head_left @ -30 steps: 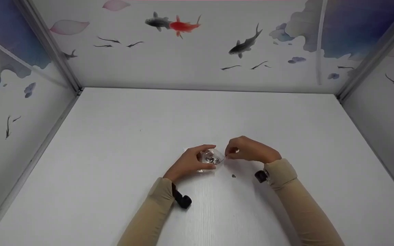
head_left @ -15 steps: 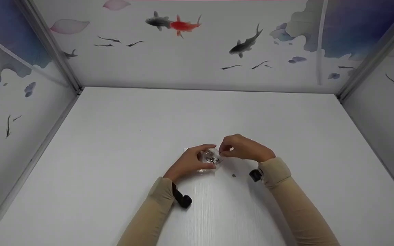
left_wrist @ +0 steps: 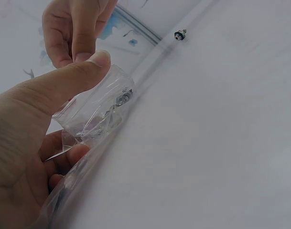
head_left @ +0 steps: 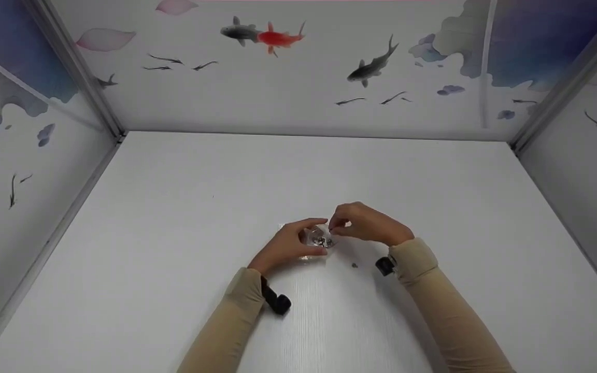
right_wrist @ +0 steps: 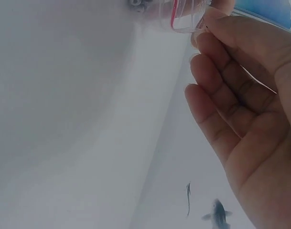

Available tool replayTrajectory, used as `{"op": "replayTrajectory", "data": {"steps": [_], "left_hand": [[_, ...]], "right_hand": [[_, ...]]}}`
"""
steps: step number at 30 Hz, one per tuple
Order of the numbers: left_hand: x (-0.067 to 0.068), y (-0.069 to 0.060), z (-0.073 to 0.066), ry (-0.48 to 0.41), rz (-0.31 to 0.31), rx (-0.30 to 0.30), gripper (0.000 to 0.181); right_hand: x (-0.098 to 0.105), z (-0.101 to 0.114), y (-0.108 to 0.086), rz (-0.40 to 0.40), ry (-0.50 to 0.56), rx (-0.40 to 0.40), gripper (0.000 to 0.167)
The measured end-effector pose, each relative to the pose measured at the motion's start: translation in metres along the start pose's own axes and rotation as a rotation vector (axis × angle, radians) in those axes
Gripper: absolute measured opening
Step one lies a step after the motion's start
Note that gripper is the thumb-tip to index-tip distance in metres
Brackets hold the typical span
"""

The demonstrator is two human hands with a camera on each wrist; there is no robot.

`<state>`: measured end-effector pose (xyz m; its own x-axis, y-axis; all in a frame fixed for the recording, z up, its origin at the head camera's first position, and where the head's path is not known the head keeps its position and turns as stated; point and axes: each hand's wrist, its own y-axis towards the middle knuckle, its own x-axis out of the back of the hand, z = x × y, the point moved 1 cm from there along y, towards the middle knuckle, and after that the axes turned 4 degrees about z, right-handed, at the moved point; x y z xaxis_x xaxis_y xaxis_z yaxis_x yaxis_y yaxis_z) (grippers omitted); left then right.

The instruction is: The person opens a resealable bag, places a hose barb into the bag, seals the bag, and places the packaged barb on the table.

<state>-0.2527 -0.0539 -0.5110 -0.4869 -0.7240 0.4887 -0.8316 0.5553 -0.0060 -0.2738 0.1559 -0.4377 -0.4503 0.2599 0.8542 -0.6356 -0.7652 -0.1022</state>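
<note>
A clear plastic bag (left_wrist: pixel 95 107) with several small shiny metal parts (head_left: pixel 322 242) in it is held by my left hand (head_left: pixel 285 246), thumb and fingers curled round its sides. A red line (right_wrist: pixel 174 14) runs near the bag's rim in the right wrist view. My right hand (head_left: pixel 368 225) is at the bag's right edge, its thumb and forefinger pinched together. A tiny dark spot shows between those fingertips (right_wrist: pixel 212 21); it looks like a small part, mostly hidden. One loose small metal part (left_wrist: pixel 180 35) lies on the table right of the bag.
The white table (head_left: pixel 200 207) is enclosed by printed panels (head_left: pixel 303 98) at the back and both sides. A black wrist camera (head_left: pixel 280 304) sits on the left wrist, another black camera (head_left: pixel 384 266) on the right.
My right hand has moved left and slightly away from me, closer over the bag's edge. The left hand and the loose part have stayed in place.
</note>
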Motion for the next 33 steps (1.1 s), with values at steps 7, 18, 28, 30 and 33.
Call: {"op": "replayTrajectory", "data": {"steps": [7,18,28,30,33], "left_hand": [[0.001,0.000,-0.001,-0.003,0.002,-0.009,0.064],[0.000,0.000,0.000,-0.009,0.001,-0.014,0.065],[-0.001,0.002,0.001,-0.018,-0.004,-0.013,0.067],[-0.001,0.001,0.001,-0.016,-0.002,-0.013,0.068],[0.001,0.001,0.001,-0.010,0.001,-0.021,0.068]], "right_hand": [[0.000,-0.001,0.000,-0.009,0.003,0.006,0.016],[0.001,-0.002,-0.005,-0.012,0.011,0.010,0.015],[0.001,-0.009,-0.018,0.035,0.048,-0.060,0.013],[0.001,-0.010,-0.021,0.049,0.060,-0.074,0.013],[0.000,-0.012,-0.025,0.075,0.081,-0.100,0.013]]}}
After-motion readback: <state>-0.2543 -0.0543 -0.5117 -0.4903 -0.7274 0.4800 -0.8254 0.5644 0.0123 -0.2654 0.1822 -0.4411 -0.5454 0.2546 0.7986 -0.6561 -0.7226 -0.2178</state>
